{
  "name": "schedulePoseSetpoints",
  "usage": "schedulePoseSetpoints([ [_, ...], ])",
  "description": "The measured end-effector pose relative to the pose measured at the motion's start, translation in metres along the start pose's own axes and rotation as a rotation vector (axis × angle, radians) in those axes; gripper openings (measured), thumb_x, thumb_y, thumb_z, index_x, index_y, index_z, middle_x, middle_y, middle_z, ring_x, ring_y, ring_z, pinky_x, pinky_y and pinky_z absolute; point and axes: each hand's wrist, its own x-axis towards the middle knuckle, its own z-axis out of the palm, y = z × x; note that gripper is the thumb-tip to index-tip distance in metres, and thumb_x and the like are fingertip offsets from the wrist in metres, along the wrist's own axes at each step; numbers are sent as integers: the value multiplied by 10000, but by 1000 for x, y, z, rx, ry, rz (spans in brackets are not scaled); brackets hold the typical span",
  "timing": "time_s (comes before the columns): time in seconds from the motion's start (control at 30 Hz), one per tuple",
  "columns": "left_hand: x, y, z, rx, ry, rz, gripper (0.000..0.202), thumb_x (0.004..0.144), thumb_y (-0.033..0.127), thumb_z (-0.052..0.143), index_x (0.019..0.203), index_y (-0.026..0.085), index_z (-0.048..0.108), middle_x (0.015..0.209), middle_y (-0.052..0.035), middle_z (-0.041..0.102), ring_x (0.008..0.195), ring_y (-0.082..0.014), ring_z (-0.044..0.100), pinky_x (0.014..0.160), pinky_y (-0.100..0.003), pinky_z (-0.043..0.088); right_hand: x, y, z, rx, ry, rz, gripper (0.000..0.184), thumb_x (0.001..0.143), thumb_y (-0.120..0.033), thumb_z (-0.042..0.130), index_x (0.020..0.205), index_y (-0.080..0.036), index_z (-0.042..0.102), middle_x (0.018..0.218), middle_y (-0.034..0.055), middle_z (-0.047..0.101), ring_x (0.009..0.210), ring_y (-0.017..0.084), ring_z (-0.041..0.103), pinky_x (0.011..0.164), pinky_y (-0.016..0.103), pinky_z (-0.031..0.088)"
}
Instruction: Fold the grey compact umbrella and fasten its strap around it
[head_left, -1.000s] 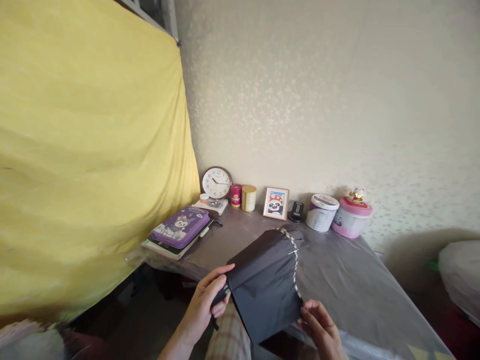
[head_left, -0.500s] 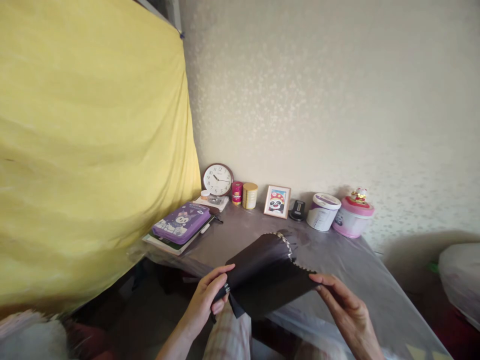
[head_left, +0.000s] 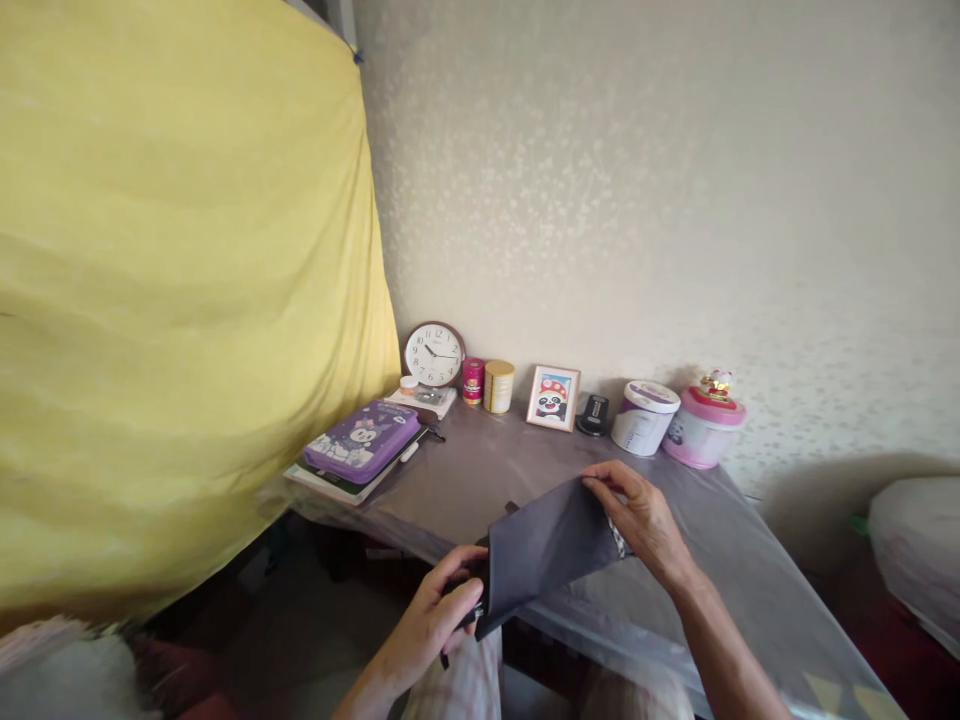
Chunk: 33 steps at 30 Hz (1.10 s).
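Note:
A black folding umbrella [head_left: 546, 548], collapsed and with its canopy loose, is held over the table's front edge. My left hand [head_left: 442, 605] is closed around its handle end, where small metallic tips and a dangling dark strap show. My right hand [head_left: 637, 515] pinches the upper right corner of a canopy panel between thumb and fingers, keeping the dark fabric stretched. Beside the right fingers, part of a black-and-white patterned trim shows. The panel hides most of the umbrella's body behind it.
On the plastic-covered table [head_left: 465, 470] a purple case [head_left: 364, 440] lies on books at left. Along the wall stand a clock [head_left: 434, 354], a pink can [head_left: 473, 381], a yellow-lidded jar [head_left: 499, 388], a picture frame [head_left: 553, 397], a white tub [head_left: 645, 420] and a pink tub [head_left: 703, 430]. A yellow curtain [head_left: 187, 280] hangs left.
My right hand has moved up and leftward, lifting the canopy panel so it now covers the umbrella's body. My left hand has shifted slightly right, still gripping the handle end.

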Motion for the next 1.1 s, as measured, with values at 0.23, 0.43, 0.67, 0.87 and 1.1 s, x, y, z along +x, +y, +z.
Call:
schedulePoseSetpoints([
  [0.23, -11, 14, 11, 14, -53, -5, 681, 821, 363, 551, 1410, 322, 212, 734, 28, 527, 520, -68, 378, 505, -182, 361, 8, 18, 15, -47, -169, 43, 193, 809, -321, 482, 808, -217, 645, 841, 26, 681, 778, 189, 621, 716, 293, 452],
  [0.43, -12, 8, 5, 200, -40, 12, 362, 816, 384, 542, 1132, 237, 641, 719, -9, 544, 619, -115, 452, 598, -223, 415, 8, 28, 23, -117, -335, 69, 202, 796, -282, 477, 794, -220, 669, 824, 22, 700, 777, 189, 633, 706, 290, 451],
  [0.67, -9, 1, 4, 176, -30, -35, 305, 813, 396, 542, 1013, 217, 687, 759, -18, 549, 613, -111, 479, 574, -223, 410, -7, 11, 17, -235, -290, -41, 208, 848, -267, 461, 885, -245, 664, 888, 35, 692, 857, 190, 628, 754, 277, 450],
  [0.87, -3, -1, 2, 61, -22, -40, 351, 805, 387, 558, 1056, 159, 645, 590, 12, 509, 451, -62, 392, 402, -174, 233, -21, -29, 18, -96, -530, -212, 299, 901, -377, 416, 806, -268, 677, 779, 14, 699, 753, 173, 635, 729, 260, 454],
  [1.1, 3, 6, 1, -165, 61, -27, 370, 830, 357, 512, 1115, 131, 578, 475, 44, 494, 355, -17, 234, 384, -181, 168, -29, -21, -19, 308, -91, 60, 356, 889, -416, 419, 799, -207, 693, 878, 49, 703, 855, 205, 629, 810, 299, 457],
])
